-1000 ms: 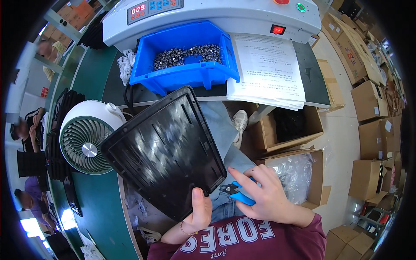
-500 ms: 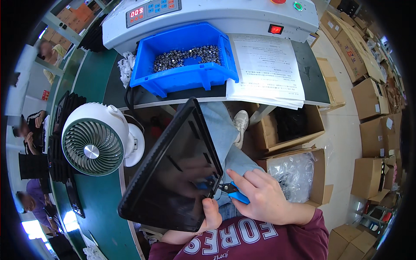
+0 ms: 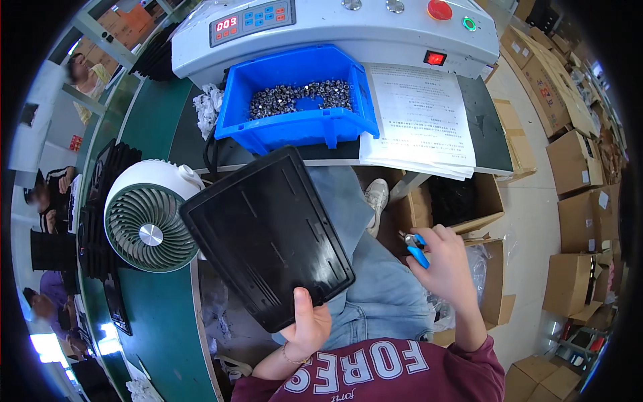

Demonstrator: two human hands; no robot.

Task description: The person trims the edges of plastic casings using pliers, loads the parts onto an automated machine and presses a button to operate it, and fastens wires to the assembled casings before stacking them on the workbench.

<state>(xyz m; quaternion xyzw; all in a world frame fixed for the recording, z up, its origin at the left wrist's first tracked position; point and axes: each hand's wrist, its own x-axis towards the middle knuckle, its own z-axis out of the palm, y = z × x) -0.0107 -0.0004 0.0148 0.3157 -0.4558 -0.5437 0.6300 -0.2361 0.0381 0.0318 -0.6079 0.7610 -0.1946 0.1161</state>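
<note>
Black panel [image 3: 258, 234] and blue-handled cutters [image 3: 416, 256], one to each of two hands

Left hand [image 3: 309, 326]: grasping the black panel by its lower edge, thumb laid on the upward face, remaining fingers largely hidden behind. A thin bracelet [image 3: 296, 356] at the wrist.

Black panel: rectangular, with rounded corners, a raised rim and narrow slots; held at a tilt, extending up and to the left from the left hand, above the person's lap.

Right hand [image 3: 447, 264]: curled about the blue-handled cutters, metal tip pointing up and left; hand and tool both apart from the panel.

Beyond both hands: one blue bin [image 3: 295, 127], holding small metal parts [image 3: 278, 102]; to its right, printed sheets [image 3: 418, 120]; behind these, a pale machine [image 3: 335, 28] with a keypad, a lit display and a red knob. Bin and sheets rest on a dark table [image 3: 492, 130].

Left of the left hand: one white fan [image 3: 151, 231] with dark green blades, beside a green table [image 3: 161, 308].

Just below and right of the right hand: one cardboard box [image 3: 499, 285] with clear plastic [image 3: 478, 268]. Beyond that hand: a second carton [image 3: 483, 218], dark contents.
</note>
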